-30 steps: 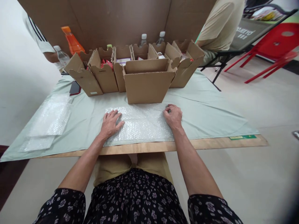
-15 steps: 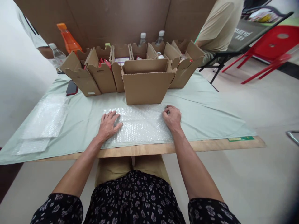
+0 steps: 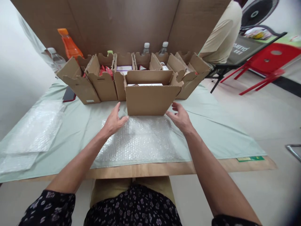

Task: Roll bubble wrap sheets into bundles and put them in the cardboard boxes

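Note:
A cardboard box (image 3: 150,100) with white-topped contents stands in front of a row of open boxes. My left hand (image 3: 114,121) is just off its lower left side, fingers apart and holding nothing. Beside the lower right corner is my right hand (image 3: 180,116), thumb and fingers spread, also with nothing held; whether it touches the box is hard to tell. A sheet of bubble wrap (image 3: 143,141) lies flat on the green cloth between my forearms, below the front box.
More bubble wrap (image 3: 35,128) lies at the left, near a dark phone (image 3: 69,94). Behind the boxes (image 3: 103,84) are an orange bottle (image 3: 70,45), clear bottles and a tall cardboard panel (image 3: 122,25). A person (image 3: 223,34) sits beyond, near a red chair (image 3: 270,62).
Both hands have moved from the bubble wrap up to the sides of the front box. My right hand has opened from a closed shape. The view has shifted slightly.

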Tool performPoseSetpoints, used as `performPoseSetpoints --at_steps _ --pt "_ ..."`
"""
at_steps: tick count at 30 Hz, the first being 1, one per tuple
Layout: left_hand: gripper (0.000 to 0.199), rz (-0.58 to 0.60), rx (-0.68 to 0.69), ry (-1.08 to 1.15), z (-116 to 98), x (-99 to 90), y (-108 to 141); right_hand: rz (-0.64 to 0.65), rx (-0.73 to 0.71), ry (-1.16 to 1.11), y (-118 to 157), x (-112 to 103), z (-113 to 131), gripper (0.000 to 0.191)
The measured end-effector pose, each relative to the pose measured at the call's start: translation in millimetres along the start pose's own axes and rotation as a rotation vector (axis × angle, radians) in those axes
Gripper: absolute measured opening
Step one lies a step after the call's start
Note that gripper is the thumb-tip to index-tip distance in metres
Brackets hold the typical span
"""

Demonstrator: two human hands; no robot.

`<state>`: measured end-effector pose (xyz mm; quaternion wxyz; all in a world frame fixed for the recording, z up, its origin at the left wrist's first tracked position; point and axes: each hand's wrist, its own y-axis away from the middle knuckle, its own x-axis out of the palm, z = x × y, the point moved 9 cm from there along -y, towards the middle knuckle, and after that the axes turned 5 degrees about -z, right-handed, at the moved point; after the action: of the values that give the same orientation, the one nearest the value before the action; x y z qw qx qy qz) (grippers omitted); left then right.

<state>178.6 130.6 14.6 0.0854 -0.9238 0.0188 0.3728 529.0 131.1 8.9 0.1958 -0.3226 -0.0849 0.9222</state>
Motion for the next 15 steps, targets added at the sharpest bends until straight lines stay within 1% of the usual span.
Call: performPoseSetpoints --at_steps 3,5,7,9,12,14,15 --pt "0.084 -0.012 -0.014 0.131 -15.4 14.1 -10.8 0.059 -0.004 -0.098 -14.8 17.3 14.2 0.056" --pt "0.080 -0.012 0.018 0.203 -26.1 19.8 -7.6 0.080 -0.021 -0.119 -15.8 26.5 20.2 0.049" --pt "0.075 -0.036 0.035 0.252 -30.7 19.5 -1.7 0.087 -0.036 -0.143 -13.9 32.9 23.2 0.048" --pt "0.073 -0.068 0.031 0.278 -27.8 15.8 1.8 0.096 -0.049 -0.170 -13.0 38.2 24.7 0.049" --pt "0.078 -0.089 0.062 0.300 -16.7 7.5 2.9 0.127 -0.051 -0.167 -14.0 42.0 23.0 0.049" --pt "0.084 -0.120 0.080 0.256 -6.1 -2.2 7.5 0.114 -0.058 -0.120 -10.8 34.8 20.7 0.053" --pt "0.085 -0.143 0.090 0.206 -1.8 -7.7 12.6 0.079 -0.076 -0.078 -6.3 27.0 21.1 0.056"
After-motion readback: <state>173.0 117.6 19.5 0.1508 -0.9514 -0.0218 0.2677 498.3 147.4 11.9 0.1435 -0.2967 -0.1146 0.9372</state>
